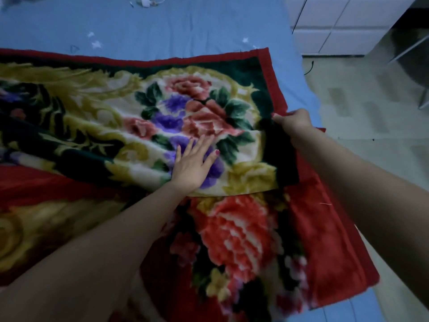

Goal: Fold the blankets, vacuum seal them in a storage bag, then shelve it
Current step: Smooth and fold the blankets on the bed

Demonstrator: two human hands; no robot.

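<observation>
Left hand (193, 165) flat, fingers spread, pressing floral blanket (111, 108) on blue bed sheet (162, 29). Right hand (293, 123) fingers clamped on blanket's red edge, folded layer beneath fingertips.

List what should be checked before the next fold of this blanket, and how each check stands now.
1. Left hand flat on the blanket, holding it down: ok.
2. Right hand has a grip on the red edge: ok.
3. Top layer smooth: not ok, creases run through the flowers.
4. Edges of the layers lined up: not ok, the lower layer sticks out on the right.
5. Room on the bed beyond: ok.
6. Storage bag ready: cannot tell, none in view.
</observation>
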